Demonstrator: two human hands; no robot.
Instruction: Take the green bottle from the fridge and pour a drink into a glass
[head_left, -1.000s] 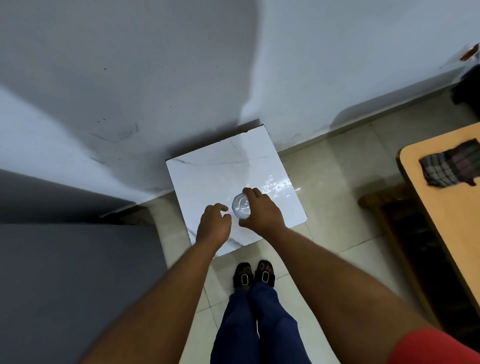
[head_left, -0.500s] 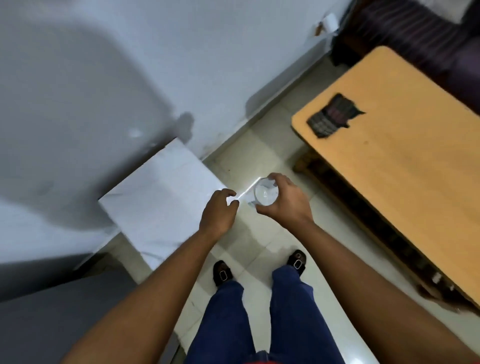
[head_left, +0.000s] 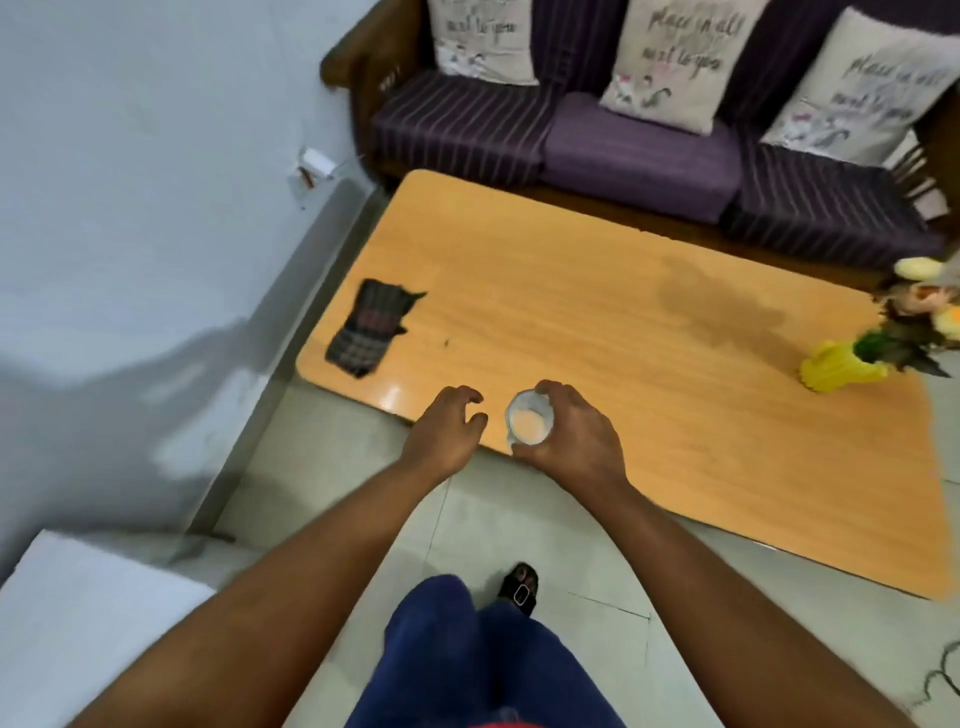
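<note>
Here the right hand (head_left: 574, 441) grips the glass (head_left: 529, 425); the left hand (head_left: 447, 434), seemingly empty, hangs loosely curled just beside it.

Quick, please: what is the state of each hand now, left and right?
Left hand: empty, fingers loosely curled, holding nothing.
Right hand: closed around the glass, held over the near edge of the wooden table.

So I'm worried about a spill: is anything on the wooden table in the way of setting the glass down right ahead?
Nothing visible. The right hand holds the glass over the table's near edge; the folded cloth lies far left, the yellow vase far right.
</note>
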